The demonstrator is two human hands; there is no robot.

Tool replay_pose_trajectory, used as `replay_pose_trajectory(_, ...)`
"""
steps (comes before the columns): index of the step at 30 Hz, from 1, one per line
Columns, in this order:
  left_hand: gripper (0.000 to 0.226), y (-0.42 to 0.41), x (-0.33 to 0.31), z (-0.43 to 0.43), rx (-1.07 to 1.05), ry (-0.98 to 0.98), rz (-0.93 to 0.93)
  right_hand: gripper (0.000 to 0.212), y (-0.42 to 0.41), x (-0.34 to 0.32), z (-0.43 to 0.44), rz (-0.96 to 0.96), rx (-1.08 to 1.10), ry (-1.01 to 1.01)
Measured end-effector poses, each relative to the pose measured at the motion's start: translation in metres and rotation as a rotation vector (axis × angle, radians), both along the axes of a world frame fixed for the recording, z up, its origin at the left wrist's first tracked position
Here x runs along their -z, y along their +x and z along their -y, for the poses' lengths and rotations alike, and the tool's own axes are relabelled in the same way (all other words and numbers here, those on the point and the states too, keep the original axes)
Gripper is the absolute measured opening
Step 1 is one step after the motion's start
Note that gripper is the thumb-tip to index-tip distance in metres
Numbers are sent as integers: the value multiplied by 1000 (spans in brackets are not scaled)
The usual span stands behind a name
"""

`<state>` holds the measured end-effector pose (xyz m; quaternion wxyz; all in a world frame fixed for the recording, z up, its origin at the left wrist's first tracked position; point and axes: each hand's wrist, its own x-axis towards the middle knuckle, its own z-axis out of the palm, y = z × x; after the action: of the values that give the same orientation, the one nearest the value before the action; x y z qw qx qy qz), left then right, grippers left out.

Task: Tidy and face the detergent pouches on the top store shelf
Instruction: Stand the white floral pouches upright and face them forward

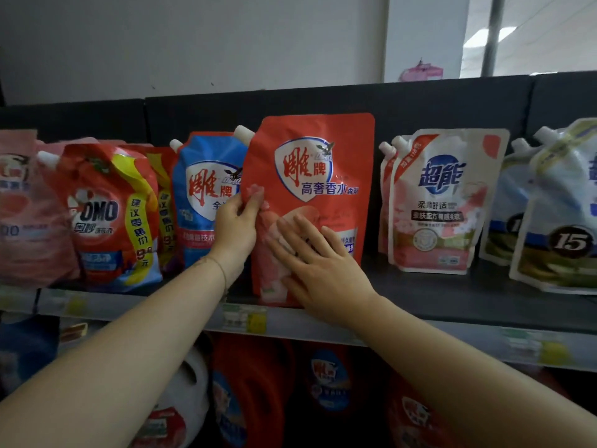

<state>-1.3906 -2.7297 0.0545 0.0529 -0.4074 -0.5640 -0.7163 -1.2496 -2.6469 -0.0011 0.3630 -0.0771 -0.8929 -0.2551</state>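
A red detergent pouch (318, 176) with a white spout stands upright at the front middle of the top shelf (452, 295). My left hand (235, 227) pinches its left edge between thumb and fingers. My right hand (319, 266) lies flat, fingers spread, against the pouch's lower front. Just left of it stands a blue pouch (206, 195), partly hidden by the red one. Further left is a red OMO pouch (109, 215) leaning slightly. To the right stand white and pink pouches (442, 202), then white and green pouches (562, 221).
A pale pink pouch (19, 205) sits at the far left. Price tags (244, 316) line the shelf's front strip. Red and white detergent jugs (258, 399) fill the shelf below. A dark back panel (420, 105) rises behind the pouches.
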Motion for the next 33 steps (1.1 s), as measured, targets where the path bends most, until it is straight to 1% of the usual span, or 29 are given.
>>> replay_pose_trajectory(3,28,-7,-7,-3,31,6,59,60,-3,-2,-6,12,56,21)
replay_pose_trajectory(7,33,-13,-6,-10,41,-23,56,67,-13,0,-10,-7,130,32)
replay_pose_trajectory(10,47,-12,1,-17,6,-63,88,71,-19,1,-9,29,196,35)
replay_pose_trajectory(11,48,-11,5,-20,-20,-78,90,71,-21,2,-10,44,207,32)
replay_pose_trajectory(13,35,-8,12,-26,-58,-65,66,72,-22,1,-8,37,215,31)
replay_pose_trajectory(15,23,-3,15,-28,-73,-4,52,71,-21,1,-6,1,189,28)
replay_pose_trajectory(17,23,-2,17,-30,-64,58,61,69,-16,3,-7,-30,105,34)
replay_pose_trajectory(18,26,-3,18,-31,-53,73,59,69,-12,4,-8,-49,49,37)
replay_pose_trajectory(20,39,-3,20,-30,-23,81,64,66,-4,5,-7,-103,-47,7)
replay_pose_trajectory(22,48,-2,22,-27,21,78,101,60,3,3,-6,-208,-129,-74)
replay_pose_trajectory(23,54,-2,23,-26,32,50,129,60,7,1,-5,-289,-157,-125)
replay_pose_trajectory(25,78,0,25,-22,1,-64,194,72,15,-5,-3,-446,-186,-272)
replay_pose_trajectory(27,104,2,27,-19,-43,-163,235,93,21,-11,-9,-552,-213,-543)
replay_pose_trajectory(28,107,3,29,-19,-54,-187,246,104,21,-12,-17,-586,-240,-719)
replay_pose_trajectory(29,103,4,29,-18,-62,-205,253,114,20,-15,-26,-615,-275,-918)
replay_pose_trajectory(31,84,6,28,-15,-62,-227,261,128,16,-21,-44,-628,-358,-1319)
replay_pose_trajectory(32,77,5,28,-14,-46,-229,265,131,15,-23,-50,-585,-389,-1498)
replay_pose_trajectory(33,74,4,29,-13,-26,-230,274,130,13,-24,-55,-529,-423,-1634)
